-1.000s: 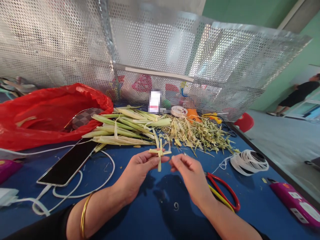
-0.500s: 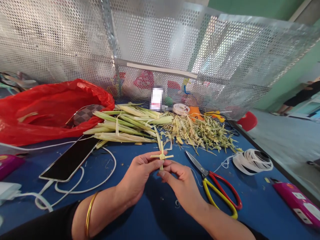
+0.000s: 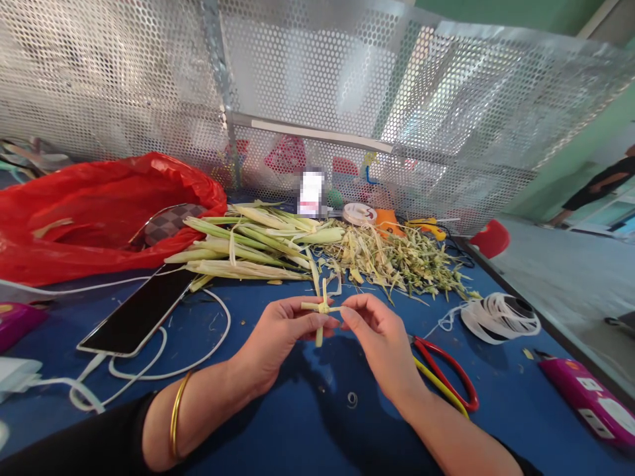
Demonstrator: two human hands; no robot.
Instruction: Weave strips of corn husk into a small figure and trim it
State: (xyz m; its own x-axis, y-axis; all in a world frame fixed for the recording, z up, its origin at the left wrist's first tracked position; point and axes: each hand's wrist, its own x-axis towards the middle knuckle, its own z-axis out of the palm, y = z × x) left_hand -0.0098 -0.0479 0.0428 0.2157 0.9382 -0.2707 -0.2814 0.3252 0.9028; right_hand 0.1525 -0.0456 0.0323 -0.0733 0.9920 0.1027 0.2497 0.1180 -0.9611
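Observation:
A small cross-shaped knot of pale leaf strips (image 3: 323,308) is held up over the blue table (image 3: 307,423). My left hand (image 3: 288,330) pinches it from the left and below, thumb on its lower part. My right hand (image 3: 378,330) is closed, with thumb and forefinger gripping the tip of the knot's right arm. Behind the knot lie long green and cream leaves (image 3: 248,248) and a heap of dry leaf scraps (image 3: 397,258). Scissors with red and yellow handles (image 3: 446,370) lie partly hidden under my right hand.
On the left are a red plastic bag (image 3: 109,225), a phone (image 3: 139,314) and white cables. A white ribbon spool (image 3: 501,318) and a magenta power strip (image 3: 588,400) lie right. Behind stands perforated metal mesh (image 3: 317,73); a person (image 3: 600,188) is at far right.
My right hand has moved right and up, from the knot's lower arm to its right arm, and now covers the scissor blades. My left hand still holds the knot.

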